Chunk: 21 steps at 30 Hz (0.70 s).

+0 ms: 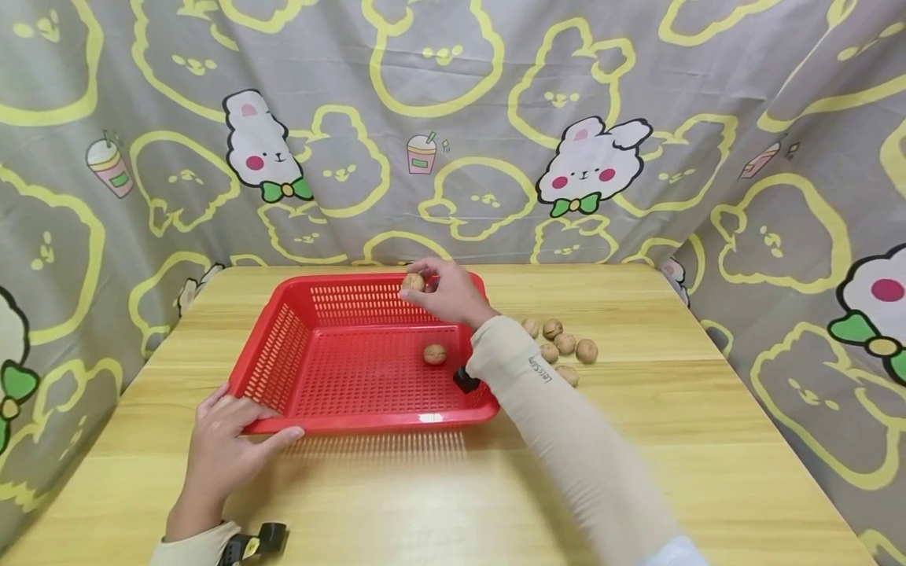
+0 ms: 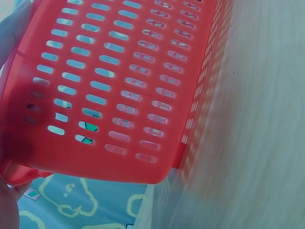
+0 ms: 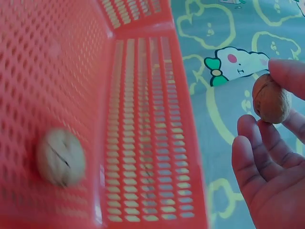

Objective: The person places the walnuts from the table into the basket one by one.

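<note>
A red plastic basket [image 1: 375,428] with slotted walls stands on the table. My left hand [image 1: 222,444] grips its near left corner, thumb over the front rim. Above the basket's far right part, my right hand [image 1: 453,295] pinches a walnut [image 1: 414,283] between thumb and fingers. The right wrist view shows that same walnut [image 3: 271,98] held at the fingertips, apart from the basket wall [image 3: 147,133]. Another walnut [image 1: 435,354] lies on the basket floor toward the right side. In the left wrist view, the basket's outer wall [image 2: 105,86] fills much of the picture.
Several loose walnuts [image 1: 565,343] lie on the wooden table [image 1: 637,440] to the right of the basket, partly behind my right forearm [image 1: 559,424]. A patterned grey curtain [image 1: 460,141] hangs around the table's back and sides.
</note>
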Tool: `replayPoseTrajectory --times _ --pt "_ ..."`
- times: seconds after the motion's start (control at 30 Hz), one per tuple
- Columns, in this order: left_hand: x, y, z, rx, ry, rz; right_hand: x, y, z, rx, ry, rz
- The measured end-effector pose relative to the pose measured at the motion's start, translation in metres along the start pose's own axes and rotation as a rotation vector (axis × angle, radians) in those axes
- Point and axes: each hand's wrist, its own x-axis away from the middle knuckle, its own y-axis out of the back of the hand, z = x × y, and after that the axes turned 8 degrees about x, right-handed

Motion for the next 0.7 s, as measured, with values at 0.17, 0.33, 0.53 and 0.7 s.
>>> replayPoseTrajectory --times 0.17,0.33,0.53,0.7 --pt "0.0 0.001 0.0 -0.004 0.01 0.005 0.0 -0.013 -0.003 -0.041 -0.015 0.035" --pt "0.002 0.002 0.001 -0.005 0.011 0.008 0.001 -0.023 -0.004 0.095 -0.024 0.119" --pt "0.002 0.002 0.003 0.003 -0.011 -0.008 0.0 -0.031 -0.004 0.235 0.004 0.282" --pt "0.002 0.001 0.001 0.009 -0.01 -0.011 0.004 -0.032 -0.004 0.285 -0.042 0.448"
